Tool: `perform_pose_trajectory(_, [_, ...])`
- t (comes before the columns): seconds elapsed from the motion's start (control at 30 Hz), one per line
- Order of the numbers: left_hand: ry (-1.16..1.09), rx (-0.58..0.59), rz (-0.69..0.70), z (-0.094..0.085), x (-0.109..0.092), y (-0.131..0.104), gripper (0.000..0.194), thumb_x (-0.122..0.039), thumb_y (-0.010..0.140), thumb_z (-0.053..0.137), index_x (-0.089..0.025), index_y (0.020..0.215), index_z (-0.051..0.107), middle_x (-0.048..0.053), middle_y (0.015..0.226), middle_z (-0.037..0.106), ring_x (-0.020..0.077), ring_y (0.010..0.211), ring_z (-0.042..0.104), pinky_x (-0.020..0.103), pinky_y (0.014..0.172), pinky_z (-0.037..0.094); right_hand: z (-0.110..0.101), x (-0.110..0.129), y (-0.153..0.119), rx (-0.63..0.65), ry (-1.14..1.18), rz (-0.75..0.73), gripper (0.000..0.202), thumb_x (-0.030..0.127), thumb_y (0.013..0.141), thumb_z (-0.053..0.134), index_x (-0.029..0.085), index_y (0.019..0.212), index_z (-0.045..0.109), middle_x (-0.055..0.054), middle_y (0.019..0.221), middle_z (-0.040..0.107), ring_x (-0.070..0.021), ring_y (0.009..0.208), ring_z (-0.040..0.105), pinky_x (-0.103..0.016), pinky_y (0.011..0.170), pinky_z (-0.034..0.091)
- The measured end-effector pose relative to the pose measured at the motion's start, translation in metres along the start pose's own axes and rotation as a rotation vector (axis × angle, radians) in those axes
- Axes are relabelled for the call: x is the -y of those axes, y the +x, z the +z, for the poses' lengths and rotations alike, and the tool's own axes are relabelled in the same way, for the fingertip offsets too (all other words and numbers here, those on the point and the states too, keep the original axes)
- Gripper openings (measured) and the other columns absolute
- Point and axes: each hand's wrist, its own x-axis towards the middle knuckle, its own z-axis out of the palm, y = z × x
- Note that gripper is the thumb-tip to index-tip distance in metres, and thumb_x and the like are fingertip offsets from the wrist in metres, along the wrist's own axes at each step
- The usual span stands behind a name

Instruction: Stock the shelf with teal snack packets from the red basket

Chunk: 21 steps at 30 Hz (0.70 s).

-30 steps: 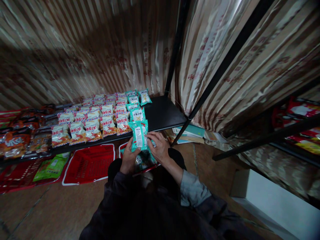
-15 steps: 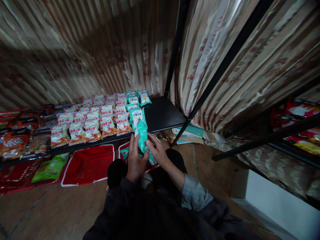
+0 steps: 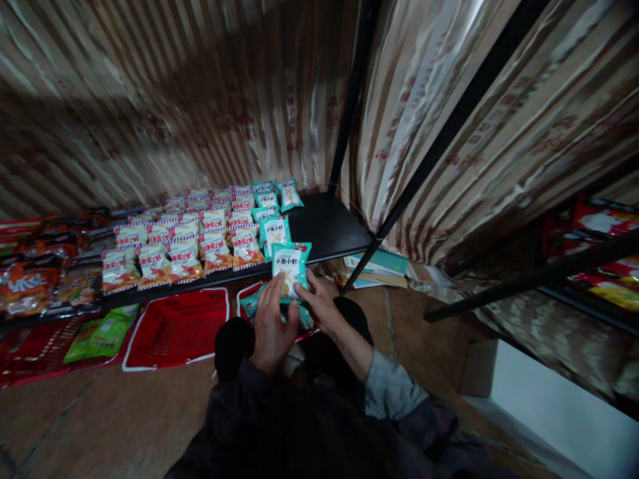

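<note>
Held teal packet now face-up

Looks like a shop to me: the shelf has snack bags in neat rows, red shopping baskets sit partly under it, and striped curtains hang behind it.

held packet: teal, white | curtain: brown-beige stripes | basket: red

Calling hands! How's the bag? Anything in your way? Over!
Right hand holding teal snack bag, printed front showing. Left hand on its lower front. Matching bags just beyond on black shelf, maybe in the way.
</note>
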Motion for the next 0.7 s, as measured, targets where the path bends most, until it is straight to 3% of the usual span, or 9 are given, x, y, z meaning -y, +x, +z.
perform_pose_trajectory(0.17, [-0.117,-0.112,-0.238,-0.007,0.021,0.015,0.037,-0.032,0.078,0.056,-0.019,0.113,0.058,0.010,0.124,0.054,0.0244,0.110,0.051,0.037,0.092,0.040,-0.002,0.005,-0.001,-0.034,0.027,0.039,0.054,0.041,0.061,0.073,0.024,0.110,0.059,-0.003,0.100,0.068,-0.0213,0.088,0.063,-0.033,0.077,0.050])
perform_pose_trajectory(0.33, [-0.523,-0.099,-0.471,-0.008,0.030,0.035,0.047,-0.044,0.073,0.062,-0.014,0.110,0.056,0.011,0.109,0.063,0.0212,0.100,0.058,0.033,0.087,0.044,-0.004,0.002,-0.004,0.002,0.013,0.124,0.052,0.045,0.060,0.073,0.023,0.105,0.062,-0.003,0.094,0.069,-0.0213,0.083,0.064,-0.033,0.071,0.052])
perform_pose_trajectory(0.57, [-0.680,-0.155,-0.537,-0.003,0.021,0.051,0.035,-0.043,0.063,0.070,-0.015,0.078,0.056,-0.001,0.072,0.064,0.0131,0.067,0.060,0.026,0.067,0.046,-0.012,0.001,-0.009,0.114,-0.069,0.085,0.051,0.047,0.064,0.071,0.022,0.108,0.062,-0.003,0.093,0.068,-0.0200,0.087,0.062,-0.034,0.078,0.050])
perform_pose_trajectory(0.7, [-0.714,-0.232,-0.570,-0.001,0.023,0.054,0.033,-0.042,0.061,0.070,-0.014,0.071,0.056,-0.002,0.065,0.062,0.0104,0.059,0.056,0.024,0.060,0.045,-0.017,0.002,-0.011,0.143,-0.097,0.079,0.050,0.046,0.066,0.070,0.022,0.109,0.062,-0.003,0.097,0.067,-0.0195,0.087,0.062,-0.033,0.079,0.049])
